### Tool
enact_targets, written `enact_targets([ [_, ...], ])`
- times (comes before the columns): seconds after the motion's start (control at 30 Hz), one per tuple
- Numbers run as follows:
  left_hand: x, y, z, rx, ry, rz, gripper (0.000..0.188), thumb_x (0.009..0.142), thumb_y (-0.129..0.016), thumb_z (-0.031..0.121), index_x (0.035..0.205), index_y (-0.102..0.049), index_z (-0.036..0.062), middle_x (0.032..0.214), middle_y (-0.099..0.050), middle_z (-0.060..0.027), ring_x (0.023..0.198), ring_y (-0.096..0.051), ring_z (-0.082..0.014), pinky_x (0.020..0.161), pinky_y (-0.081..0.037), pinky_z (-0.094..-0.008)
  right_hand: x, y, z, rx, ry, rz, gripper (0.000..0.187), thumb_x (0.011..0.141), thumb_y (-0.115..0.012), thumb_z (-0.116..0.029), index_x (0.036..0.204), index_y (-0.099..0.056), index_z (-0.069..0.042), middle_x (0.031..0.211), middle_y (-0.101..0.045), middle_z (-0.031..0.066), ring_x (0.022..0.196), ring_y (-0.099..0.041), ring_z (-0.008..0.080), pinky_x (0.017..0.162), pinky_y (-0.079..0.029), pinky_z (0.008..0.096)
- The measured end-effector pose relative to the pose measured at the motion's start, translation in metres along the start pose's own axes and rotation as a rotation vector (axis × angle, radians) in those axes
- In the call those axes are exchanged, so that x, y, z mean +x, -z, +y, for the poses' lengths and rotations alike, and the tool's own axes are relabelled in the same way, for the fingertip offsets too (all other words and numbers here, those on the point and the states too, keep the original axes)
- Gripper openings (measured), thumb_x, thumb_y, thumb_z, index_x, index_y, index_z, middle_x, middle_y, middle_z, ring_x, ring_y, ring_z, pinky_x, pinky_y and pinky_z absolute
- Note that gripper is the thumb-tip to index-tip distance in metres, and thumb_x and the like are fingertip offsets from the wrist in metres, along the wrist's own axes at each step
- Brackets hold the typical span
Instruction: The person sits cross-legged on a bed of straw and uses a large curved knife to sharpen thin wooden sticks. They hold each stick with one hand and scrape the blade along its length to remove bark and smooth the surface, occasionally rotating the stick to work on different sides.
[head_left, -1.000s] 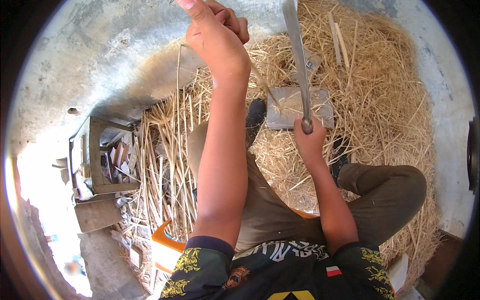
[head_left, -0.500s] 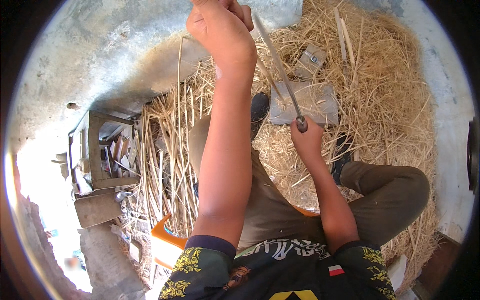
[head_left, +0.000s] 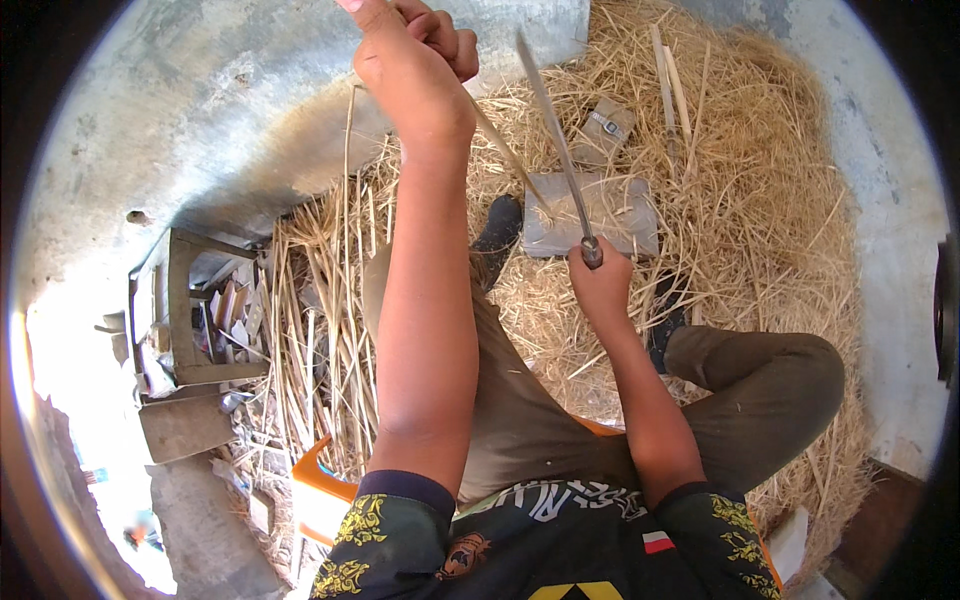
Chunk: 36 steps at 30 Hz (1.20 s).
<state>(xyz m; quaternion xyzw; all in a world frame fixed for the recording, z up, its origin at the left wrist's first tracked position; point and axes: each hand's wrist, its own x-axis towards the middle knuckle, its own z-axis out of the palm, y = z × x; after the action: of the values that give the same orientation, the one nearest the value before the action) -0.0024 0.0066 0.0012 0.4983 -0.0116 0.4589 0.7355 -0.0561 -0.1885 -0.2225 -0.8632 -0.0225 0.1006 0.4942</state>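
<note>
My left hand [head_left: 415, 55] is raised high at the upper edge, its fingers curled shut on a thin bamboo strip [head_left: 505, 150]. The strip slants down to the right, its lower end at a flat grey block [head_left: 635, 225] between my feet. A long-bladed machete [head_left: 558, 130] points up and slightly left from my right hand [head_left: 602, 280], which is closed around its dark handle. The blade passes in front of the block, apart from my left hand. Part of the strip near my left fist is hidden behind the wrist.
Pale shavings [head_left: 770, 190] cover the floor around the block. Long bamboo strips [head_left: 335, 330] lie to my left, beside a wooden frame box [head_left: 180, 300] filled with scraps. A small buckled object [head_left: 605, 130] lies beyond the block. Concrete walls [head_left: 270, 110] close in both sides; an orange chair [head_left: 320, 480] is partly visible.
The view has shifted slightly, so most things sit a little further left. My left hand appears a bit lower in the picture. Both hands keep their hold.
</note>
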Motion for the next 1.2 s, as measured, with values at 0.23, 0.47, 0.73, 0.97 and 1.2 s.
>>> enact_targets([
  [0.23, -0.001, -0.002, -0.002, -0.005, 0.032, 0.052, 0.064, 0.1, -0.036, 0.067, 0.066, -0.023, 0.0137, 0.061, -0.016, 0.0026, 0.051, -0.013, -0.0126, 0.046, -0.014, -0.0309, -0.011, -0.025, 0.103, -0.415, -0.225, -0.136, 0.028, 0.084, -0.065, -0.025, 0.092, -0.071, 0.0, 0.086, -0.07, 0.0253, 0.083, -0.069, 0.0419, 0.077, -0.053, 0.0494],
  [0.47, 0.003, 0.002, -0.004, -0.042, 0.037, 0.07, 0.063, 0.099, -0.041, 0.067, 0.063, -0.026, 0.017, 0.055, -0.02, 0.0058, 0.047, -0.015, -0.0095, 0.043, -0.014, -0.0282, 0.006, -0.018, 0.034, -0.178, 0.011, 0.001, 0.026, 0.084, -0.067, -0.025, 0.087, -0.068, 0.001, 0.08, -0.069, 0.0233, 0.076, -0.068, 0.0399, 0.069, -0.052, 0.0479],
  [0.73, 0.002, -0.004, -0.007, 0.0, 0.067, 0.138, 0.061, 0.099, -0.042, 0.066, 0.062, -0.027, 0.0199, 0.053, -0.022, 0.0067, 0.045, -0.016, -0.0082, 0.042, -0.016, -0.027, -0.015, -0.035, 0.117, -0.354, -0.187, -0.071, 0.028, 0.084, -0.066, -0.027, 0.089, -0.07, 0.0, 0.081, -0.069, 0.0217, 0.078, -0.069, 0.0379, 0.071, -0.052, 0.0459],
  [0.97, 0.032, 0.048, -0.046, -0.147, 0.044, -0.008, 0.061, 0.101, -0.038, 0.065, 0.064, -0.027, 0.0173, 0.055, -0.022, 0.0059, 0.047, -0.017, -0.0092, 0.042, -0.016, -0.0273, -0.021, -0.03, 0.151, -0.336, -0.262, -0.055, 0.031, 0.08, -0.068, -0.027, 0.074, -0.067, 0.004, 0.069, -0.066, 0.0208, 0.064, -0.065, 0.0385, 0.064, -0.049, 0.0474],
  [1.2, -0.001, -0.008, -0.014, 0.216, -0.1, 0.181, 0.06, 0.101, -0.04, 0.063, 0.062, -0.028, 0.0189, 0.053, -0.026, 0.0075, 0.044, -0.022, -0.0067, 0.04, -0.019, -0.0253, 0.007, -0.021, 0.063, -0.046, -0.047, 0.119, 0.026, 0.084, -0.066, -0.021, 0.078, -0.064, 0.004, 0.068, -0.063, 0.0217, 0.064, -0.063, 0.0389, 0.064, -0.047, 0.0461],
])
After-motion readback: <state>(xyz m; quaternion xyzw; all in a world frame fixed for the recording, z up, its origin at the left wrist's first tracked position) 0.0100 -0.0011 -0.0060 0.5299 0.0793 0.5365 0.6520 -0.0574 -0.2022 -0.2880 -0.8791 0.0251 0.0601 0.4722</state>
